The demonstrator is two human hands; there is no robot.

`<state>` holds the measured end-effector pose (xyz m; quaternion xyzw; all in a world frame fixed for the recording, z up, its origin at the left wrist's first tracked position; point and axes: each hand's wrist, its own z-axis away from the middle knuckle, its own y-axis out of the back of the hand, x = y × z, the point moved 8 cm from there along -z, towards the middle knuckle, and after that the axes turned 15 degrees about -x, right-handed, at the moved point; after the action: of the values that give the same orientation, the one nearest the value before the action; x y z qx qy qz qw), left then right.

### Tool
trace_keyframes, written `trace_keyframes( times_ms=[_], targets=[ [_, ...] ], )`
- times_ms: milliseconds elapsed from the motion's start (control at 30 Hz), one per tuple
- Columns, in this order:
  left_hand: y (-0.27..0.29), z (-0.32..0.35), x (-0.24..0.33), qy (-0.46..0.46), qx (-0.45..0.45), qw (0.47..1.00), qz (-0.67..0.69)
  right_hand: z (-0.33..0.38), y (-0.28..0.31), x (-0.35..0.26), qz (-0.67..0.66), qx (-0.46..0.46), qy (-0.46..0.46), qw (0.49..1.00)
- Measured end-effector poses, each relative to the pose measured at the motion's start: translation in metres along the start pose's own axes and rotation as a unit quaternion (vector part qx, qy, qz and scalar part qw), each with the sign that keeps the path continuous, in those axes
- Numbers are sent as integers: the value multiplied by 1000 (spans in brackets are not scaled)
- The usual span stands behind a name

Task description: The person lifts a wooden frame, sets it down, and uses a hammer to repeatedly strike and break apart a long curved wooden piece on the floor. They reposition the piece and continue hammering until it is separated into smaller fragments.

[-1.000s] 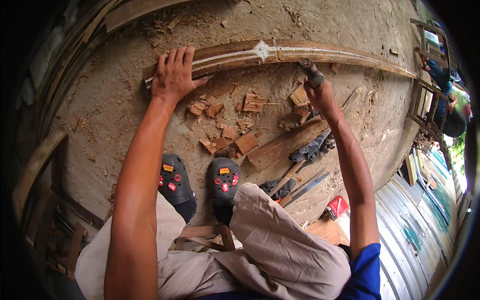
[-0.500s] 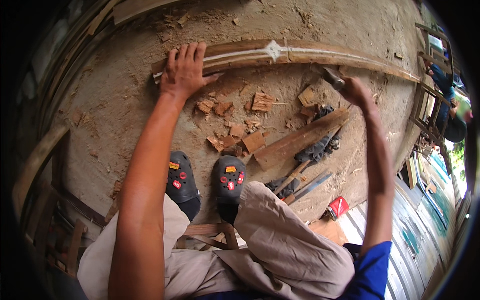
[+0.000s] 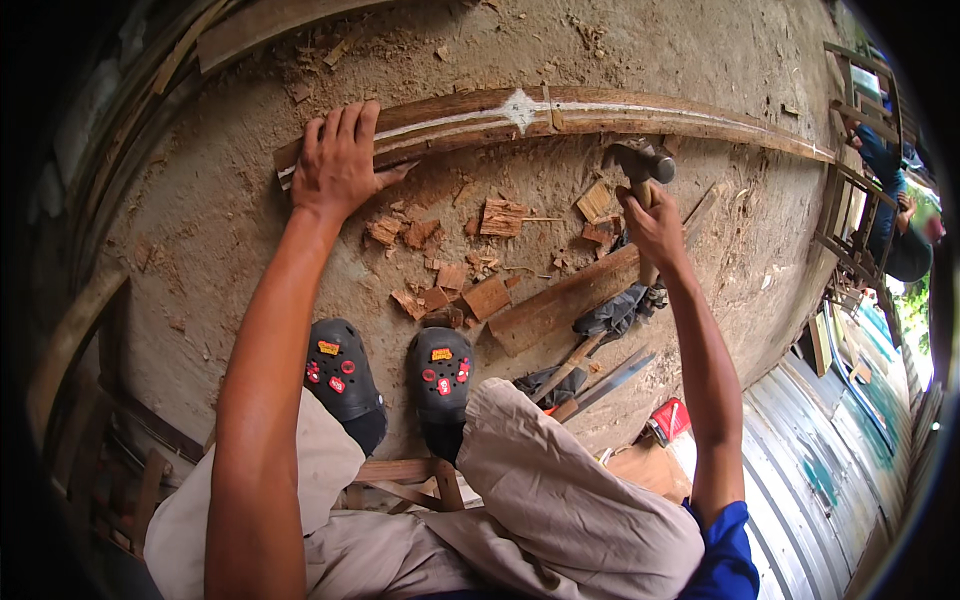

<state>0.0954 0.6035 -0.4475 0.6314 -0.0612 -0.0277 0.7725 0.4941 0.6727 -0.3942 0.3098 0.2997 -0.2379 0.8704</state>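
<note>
A long wooden beam (image 3: pixel 440 115) with a white line along it and a white star-shaped patch lies across the ground in front of me. My left hand (image 3: pixel 338 160) grips its left end, fingers over the top and thumb along the near edge. In my right hand (image 3: pixel 655 225) is a hammer (image 3: pixel 643 163), held by its wooden handle. The hammer's dark metal head is close to the beam's near edge, right of the white patch; whether it touches, I cannot tell.
Several wood chips (image 3: pixel 502 217) litter the dirt between my clogs (image 3: pixel 440 375) and the beam. A loose plank (image 3: pixel 555 305), dark cloth (image 3: pixel 610 312) and a saw-like blade (image 3: pixel 615 380) lie to the right. A red container (image 3: pixel 670 420) stands near corrugated metal sheets (image 3: pixel 790 450). Another person (image 3: pixel 885 200) is at far right.
My right hand has moved left and nearer to me, and the hammer has turned so its head now points toward the beam. My left hand keeps its hold; the whole view has shifted slightly.
</note>
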Motion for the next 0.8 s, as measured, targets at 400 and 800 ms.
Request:
trace_keyframes(
  times_ms=[400, 800],
  targets=[
    [-1, 0, 1, 5, -13, 1000, -8, -20, -34, -11, -316, 50, -75, 944],
    [-1, 0, 0, 11, -19, 1000, 1, -36, -68, -12, -840, -61, -14, 539]
  ],
)
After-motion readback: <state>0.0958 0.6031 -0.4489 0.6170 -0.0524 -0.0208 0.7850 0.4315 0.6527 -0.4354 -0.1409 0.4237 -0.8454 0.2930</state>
